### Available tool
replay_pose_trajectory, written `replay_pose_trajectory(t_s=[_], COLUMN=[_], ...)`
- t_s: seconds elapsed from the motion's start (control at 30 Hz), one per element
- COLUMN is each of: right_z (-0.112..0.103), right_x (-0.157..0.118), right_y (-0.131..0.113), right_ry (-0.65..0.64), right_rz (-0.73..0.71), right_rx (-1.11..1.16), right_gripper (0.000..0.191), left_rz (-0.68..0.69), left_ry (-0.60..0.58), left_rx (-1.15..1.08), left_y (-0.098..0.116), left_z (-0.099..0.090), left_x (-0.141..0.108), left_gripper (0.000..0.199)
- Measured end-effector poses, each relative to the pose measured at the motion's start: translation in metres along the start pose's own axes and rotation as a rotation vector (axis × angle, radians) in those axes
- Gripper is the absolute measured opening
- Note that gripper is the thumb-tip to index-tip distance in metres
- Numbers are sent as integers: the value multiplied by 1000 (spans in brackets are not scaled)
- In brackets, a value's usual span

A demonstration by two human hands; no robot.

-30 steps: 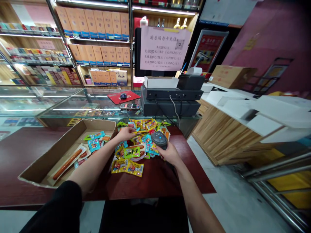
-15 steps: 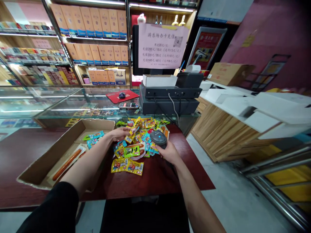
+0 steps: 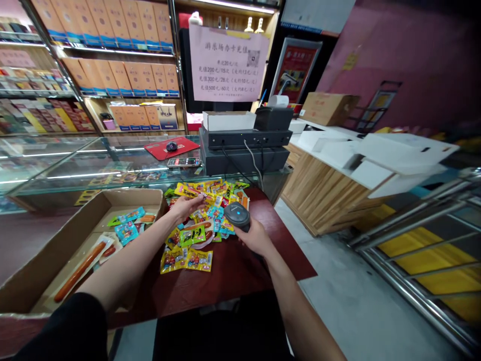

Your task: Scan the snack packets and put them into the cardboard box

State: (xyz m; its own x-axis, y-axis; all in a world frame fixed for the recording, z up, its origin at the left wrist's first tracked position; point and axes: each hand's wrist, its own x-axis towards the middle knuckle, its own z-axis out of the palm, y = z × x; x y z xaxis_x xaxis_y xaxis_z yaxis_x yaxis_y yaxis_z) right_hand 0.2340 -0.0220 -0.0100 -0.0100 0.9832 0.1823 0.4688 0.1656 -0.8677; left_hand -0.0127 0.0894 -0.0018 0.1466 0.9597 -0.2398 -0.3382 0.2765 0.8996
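Scanner (image 3: 237,215) gripped in right hand (image 3: 254,236) — left hand (image 3: 185,206) pinching snack packet (image 3: 187,190).

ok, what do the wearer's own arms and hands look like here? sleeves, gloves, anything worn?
Both hands are bare: left hand, right hand, no gloves, and no watch or rings that I can make out. A black sleeve covers the left upper arm; both forearms are uncovered.

A shop interior under strip-lit shelving: orange boxes (image 3: 112,75) fill wooden shelves (image 3: 124,50) at 11 o'clock, above a glass display counter (image 3: 75,165). A pink notice (image 3: 228,62) hangs at 12 o'clock. A wood-panelled counter (image 3: 319,195) stands at 2 o'clock before a magenta wall (image 3: 394,55); grey floor (image 3: 356,301) lies at 4 o'clock.
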Motion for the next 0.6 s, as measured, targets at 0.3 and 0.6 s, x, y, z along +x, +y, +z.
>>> replay_pose_trajectory(t_s=[0.3, 0.6], right_z=[-2, -10], right_x=[-10, -34], right_y=[-7, -15], right_ry=[73, 140], right_rz=[46, 30], right_rx=[-24, -38], right_gripper=[34, 28], left_rz=[-26, -110], left_ry=[-52, -90], left_rx=[-95, -75], left_y=[-9, -13], left_z=[20, 32], left_x=[-6, -18], left_gripper=[11, 9])
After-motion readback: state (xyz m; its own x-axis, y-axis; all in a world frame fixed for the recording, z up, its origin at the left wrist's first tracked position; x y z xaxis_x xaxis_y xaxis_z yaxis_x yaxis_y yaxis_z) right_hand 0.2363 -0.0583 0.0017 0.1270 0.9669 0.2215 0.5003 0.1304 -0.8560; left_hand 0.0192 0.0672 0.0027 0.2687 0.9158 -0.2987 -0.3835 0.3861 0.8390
